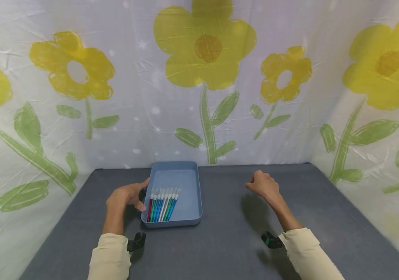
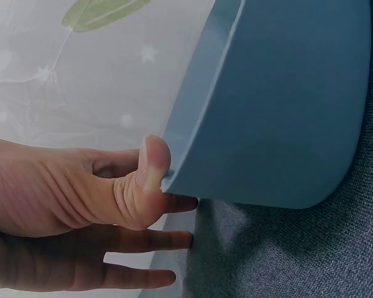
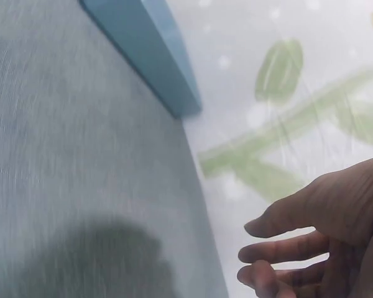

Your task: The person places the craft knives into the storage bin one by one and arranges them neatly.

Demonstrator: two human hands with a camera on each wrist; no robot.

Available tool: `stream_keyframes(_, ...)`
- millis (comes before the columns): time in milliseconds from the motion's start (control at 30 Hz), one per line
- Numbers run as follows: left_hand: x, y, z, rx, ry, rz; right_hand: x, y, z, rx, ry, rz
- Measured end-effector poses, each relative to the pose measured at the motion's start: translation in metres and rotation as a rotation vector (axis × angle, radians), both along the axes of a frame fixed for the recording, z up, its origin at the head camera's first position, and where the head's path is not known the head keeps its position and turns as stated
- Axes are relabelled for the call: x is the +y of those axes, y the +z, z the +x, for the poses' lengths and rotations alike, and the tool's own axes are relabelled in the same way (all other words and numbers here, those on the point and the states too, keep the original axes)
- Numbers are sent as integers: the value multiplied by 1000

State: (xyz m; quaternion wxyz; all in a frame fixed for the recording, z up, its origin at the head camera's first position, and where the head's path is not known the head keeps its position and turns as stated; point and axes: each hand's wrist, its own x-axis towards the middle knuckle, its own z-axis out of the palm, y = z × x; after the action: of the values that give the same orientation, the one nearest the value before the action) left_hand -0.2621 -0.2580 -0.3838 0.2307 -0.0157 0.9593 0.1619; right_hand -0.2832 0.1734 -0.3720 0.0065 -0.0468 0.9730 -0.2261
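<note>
A shallow blue-grey tray (image 1: pixel 189 182) lies on the table, with several slim felt-tip pens (image 1: pixel 162 204) lined up in its front left part. Their barrels are red, green, blue and whitish, with pale upper ends. My left hand (image 1: pixel 126 196) is at the tray's left side. In the left wrist view its thumb touches the tray's rim (image 2: pixel 202 121), while the other fingers (image 2: pixel 146 239) extend fairly straight beside and below it. Off to the right, my right hand (image 1: pixel 263 184) hovers over the table, fingers loosely bent and nothing held, as the right wrist view (image 3: pixel 304 248) confirms.
The dark grey table (image 1: pixel 220 249) ends at a white curtain (image 1: pixel 143 128) printed with yellow flowers, which also hangs along both sides. A dark band (image 1: pixel 136 242) is on the left wrist and another (image 1: pixel 272 240) on the right.
</note>
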Motion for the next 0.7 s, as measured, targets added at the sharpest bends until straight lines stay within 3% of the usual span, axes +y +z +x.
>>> stream_keyframes(267,-1,0,1,3,11,11,38,-4,-3,-69,-62,43)
stream_keyframes(700,-2,0,2,23,-18,31,65,-32,-16,-51,-174,105)
